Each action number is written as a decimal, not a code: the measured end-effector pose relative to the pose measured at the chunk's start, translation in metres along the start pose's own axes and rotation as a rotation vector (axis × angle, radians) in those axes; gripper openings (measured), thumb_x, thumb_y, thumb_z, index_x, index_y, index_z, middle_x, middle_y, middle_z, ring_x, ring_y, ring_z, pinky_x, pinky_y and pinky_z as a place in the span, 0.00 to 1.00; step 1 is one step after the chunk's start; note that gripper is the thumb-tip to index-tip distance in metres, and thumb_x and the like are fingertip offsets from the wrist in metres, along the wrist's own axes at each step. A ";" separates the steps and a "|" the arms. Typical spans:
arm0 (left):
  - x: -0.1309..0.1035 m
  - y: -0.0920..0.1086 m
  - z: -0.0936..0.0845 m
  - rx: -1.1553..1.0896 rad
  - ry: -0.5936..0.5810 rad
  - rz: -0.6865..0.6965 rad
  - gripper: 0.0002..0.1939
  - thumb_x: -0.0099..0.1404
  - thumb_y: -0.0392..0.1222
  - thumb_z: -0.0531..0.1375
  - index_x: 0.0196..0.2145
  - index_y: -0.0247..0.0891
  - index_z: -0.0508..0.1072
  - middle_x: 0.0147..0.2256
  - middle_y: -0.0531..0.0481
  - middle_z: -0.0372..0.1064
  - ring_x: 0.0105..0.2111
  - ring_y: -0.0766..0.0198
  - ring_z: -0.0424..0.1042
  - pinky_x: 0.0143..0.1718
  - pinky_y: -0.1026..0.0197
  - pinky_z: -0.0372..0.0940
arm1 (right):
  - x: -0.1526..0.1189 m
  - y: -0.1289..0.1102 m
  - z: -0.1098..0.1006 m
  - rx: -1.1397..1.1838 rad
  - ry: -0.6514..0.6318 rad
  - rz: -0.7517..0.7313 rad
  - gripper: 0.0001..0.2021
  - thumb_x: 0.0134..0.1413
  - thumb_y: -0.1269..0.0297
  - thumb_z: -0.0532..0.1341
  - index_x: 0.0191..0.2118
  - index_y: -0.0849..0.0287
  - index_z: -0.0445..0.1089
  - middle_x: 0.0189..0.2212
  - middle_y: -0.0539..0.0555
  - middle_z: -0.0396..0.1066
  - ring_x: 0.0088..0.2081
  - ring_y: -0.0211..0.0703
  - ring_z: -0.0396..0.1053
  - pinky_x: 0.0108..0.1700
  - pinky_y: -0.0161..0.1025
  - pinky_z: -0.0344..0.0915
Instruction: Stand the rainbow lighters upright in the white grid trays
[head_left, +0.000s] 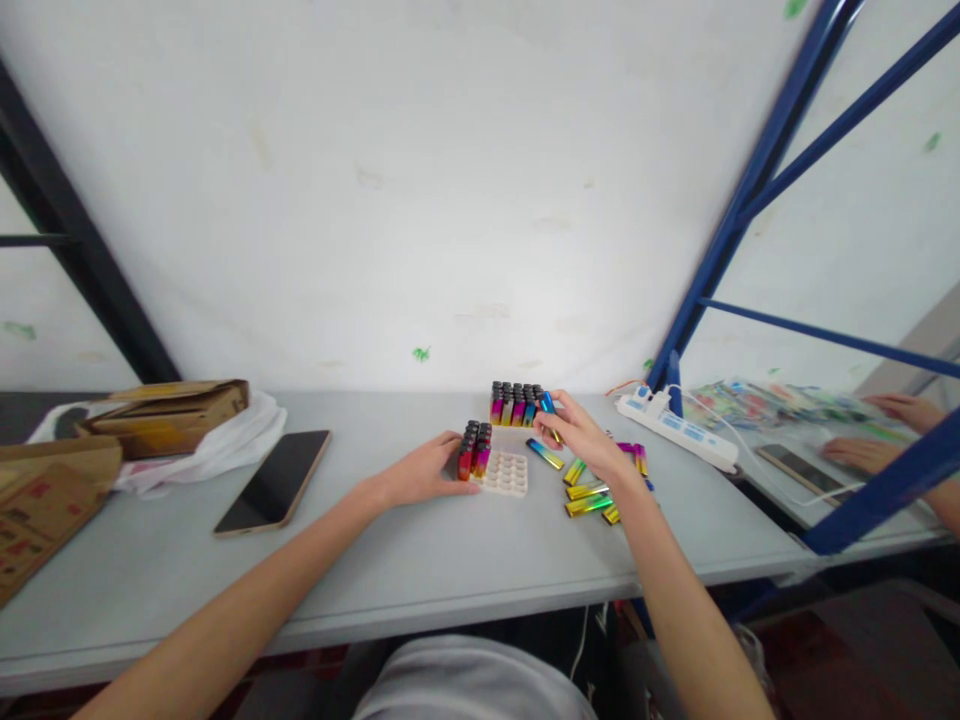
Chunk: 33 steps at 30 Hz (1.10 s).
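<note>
A white tray with rows of round holes lies mid-table. Several red and purple lighters with black tops stand upright in its left part. My left hand is closed around the tray's left end, thumb at the front and fingers behind. My right hand pinches a shiny blue lighter, held upright above the table. Behind the tray stands a tight block of black-topped lighters. One blue-and-yellow lighter lies flat just right of the tray. More shiny lighters lie loose under my right forearm, partly hidden by it.
A phone lies at left, near an open cardboard box in a white plastic bag. Another carton sits at far left. A power strip and blue frame border the right; beyond it are another person's hands.
</note>
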<state>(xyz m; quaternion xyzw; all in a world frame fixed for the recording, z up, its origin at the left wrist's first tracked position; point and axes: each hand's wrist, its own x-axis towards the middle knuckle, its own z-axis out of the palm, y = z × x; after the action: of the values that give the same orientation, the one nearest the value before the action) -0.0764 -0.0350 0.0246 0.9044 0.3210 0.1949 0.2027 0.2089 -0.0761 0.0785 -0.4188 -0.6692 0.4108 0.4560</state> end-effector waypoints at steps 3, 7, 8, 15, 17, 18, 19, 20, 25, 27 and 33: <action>0.000 0.000 0.001 0.004 -0.005 0.005 0.35 0.60 0.63 0.66 0.57 0.37 0.70 0.55 0.38 0.67 0.54 0.47 0.69 0.60 0.50 0.62 | 0.002 -0.002 0.021 0.088 -0.066 0.003 0.16 0.62 0.47 0.60 0.39 0.54 0.58 0.21 0.40 0.57 0.20 0.31 0.52 0.23 0.31 0.51; -0.001 0.000 0.001 0.004 0.006 0.008 0.36 0.60 0.63 0.66 0.58 0.37 0.69 0.56 0.38 0.67 0.54 0.46 0.69 0.59 0.50 0.64 | 0.008 0.010 0.036 0.046 -0.091 -0.009 0.21 0.62 0.41 0.57 0.37 0.57 0.64 0.19 0.42 0.54 0.20 0.33 0.53 0.23 0.33 0.53; -0.001 0.000 0.001 0.006 0.008 0.009 0.36 0.60 0.62 0.66 0.59 0.37 0.69 0.56 0.38 0.67 0.54 0.46 0.69 0.58 0.50 0.64 | 0.009 0.014 0.038 0.019 -0.080 -0.010 0.21 0.63 0.41 0.56 0.37 0.57 0.65 0.19 0.42 0.54 0.20 0.33 0.53 0.23 0.33 0.53; -0.001 0.000 0.001 -0.002 0.011 0.006 0.37 0.60 0.62 0.66 0.59 0.37 0.69 0.56 0.38 0.67 0.55 0.46 0.69 0.60 0.50 0.63 | 0.010 0.018 0.040 -0.332 0.109 -0.153 0.23 0.65 0.42 0.54 0.28 0.57 0.62 0.23 0.47 0.61 0.25 0.36 0.58 0.28 0.34 0.54; -0.001 0.001 0.001 -0.008 0.010 0.005 0.36 0.60 0.62 0.66 0.58 0.37 0.69 0.56 0.38 0.67 0.54 0.46 0.69 0.59 0.49 0.64 | 0.009 0.015 0.041 -0.422 0.108 -0.176 0.24 0.65 0.44 0.53 0.26 0.58 0.60 0.22 0.47 0.60 0.26 0.36 0.57 0.29 0.34 0.53; -0.001 0.002 0.001 -0.010 0.009 0.006 0.35 0.60 0.62 0.66 0.58 0.37 0.70 0.55 0.39 0.67 0.53 0.46 0.69 0.59 0.49 0.64 | 0.008 0.013 0.041 -0.456 0.111 -0.180 0.24 0.65 0.44 0.53 0.25 0.58 0.59 0.21 0.47 0.59 0.26 0.36 0.57 0.29 0.34 0.52; -0.001 0.002 0.000 -0.012 0.006 0.006 0.35 0.60 0.62 0.66 0.57 0.37 0.70 0.55 0.39 0.67 0.53 0.46 0.69 0.58 0.49 0.64 | 0.008 0.012 0.042 -0.483 0.119 -0.179 0.24 0.65 0.45 0.53 0.24 0.58 0.58 0.20 0.46 0.57 0.26 0.36 0.56 0.29 0.35 0.50; -0.001 0.003 0.000 -0.013 0.002 0.005 0.34 0.61 0.62 0.66 0.57 0.37 0.70 0.55 0.39 0.67 0.53 0.46 0.69 0.58 0.48 0.64 | 0.008 0.012 0.043 -0.501 0.130 -0.174 0.24 0.64 0.45 0.53 0.23 0.58 0.57 0.20 0.46 0.55 0.25 0.35 0.55 0.28 0.35 0.49; -0.001 0.004 0.000 -0.016 -0.004 -0.003 0.33 0.61 0.62 0.66 0.57 0.39 0.70 0.55 0.41 0.67 0.53 0.48 0.69 0.59 0.50 0.63 | 0.009 0.014 0.044 -0.549 0.230 -0.123 0.21 0.60 0.51 0.53 0.20 0.57 0.54 0.19 0.46 0.49 0.25 0.35 0.52 0.28 0.36 0.45; -0.001 0.003 0.000 -0.017 0.000 0.001 0.33 0.61 0.62 0.66 0.57 0.40 0.70 0.55 0.42 0.67 0.53 0.48 0.69 0.59 0.51 0.63 | 0.010 0.015 0.044 -0.567 0.247 -0.119 0.19 0.58 0.54 0.52 0.20 0.57 0.53 0.19 0.46 0.49 0.25 0.36 0.53 0.29 0.36 0.46; -0.001 0.003 0.000 0.000 -0.009 -0.004 0.34 0.61 0.63 0.65 0.57 0.38 0.70 0.55 0.40 0.67 0.53 0.47 0.69 0.58 0.50 0.64 | 0.010 0.013 0.046 -0.591 0.228 -0.129 0.16 0.58 0.57 0.51 0.21 0.57 0.55 0.18 0.47 0.55 0.24 0.37 0.54 0.29 0.36 0.47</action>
<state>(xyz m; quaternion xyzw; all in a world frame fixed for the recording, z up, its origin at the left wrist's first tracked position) -0.0759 -0.0374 0.0260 0.9045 0.3222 0.1905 0.2044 0.1655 -0.0705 0.0573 -0.5331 -0.7294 0.1193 0.4117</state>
